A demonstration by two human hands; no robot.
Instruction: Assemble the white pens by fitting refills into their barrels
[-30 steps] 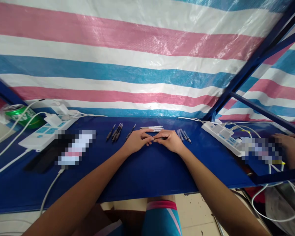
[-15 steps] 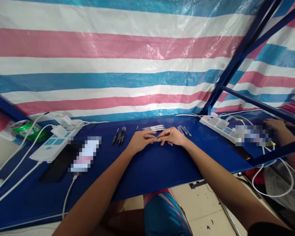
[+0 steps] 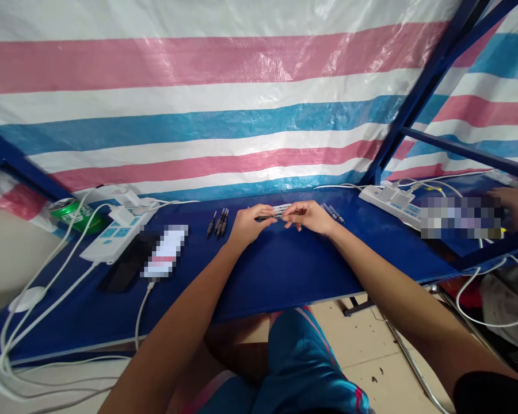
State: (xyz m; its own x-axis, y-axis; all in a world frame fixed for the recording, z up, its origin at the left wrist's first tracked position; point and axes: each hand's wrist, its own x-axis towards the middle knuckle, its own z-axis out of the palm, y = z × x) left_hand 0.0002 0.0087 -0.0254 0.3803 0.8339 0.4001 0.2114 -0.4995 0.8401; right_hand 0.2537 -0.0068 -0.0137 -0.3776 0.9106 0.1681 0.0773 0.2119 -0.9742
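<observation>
Pen part [image 3: 262, 218], dark, shut in L hand [image 3: 247, 225] grip — R hand [image 3: 307, 217] just beside, grip unclear.

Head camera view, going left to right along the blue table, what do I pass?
Green drink can, white power strip, dark pens, left hand, right hand, second white power strip, another person's hand.

The left arm [image 3: 176, 305] and right arm [image 3: 397, 299] reach forward and come together like a big V. The left hand [image 3: 248, 225] and right hand [image 3: 306, 217] curl over and almost touch each other.
</observation>
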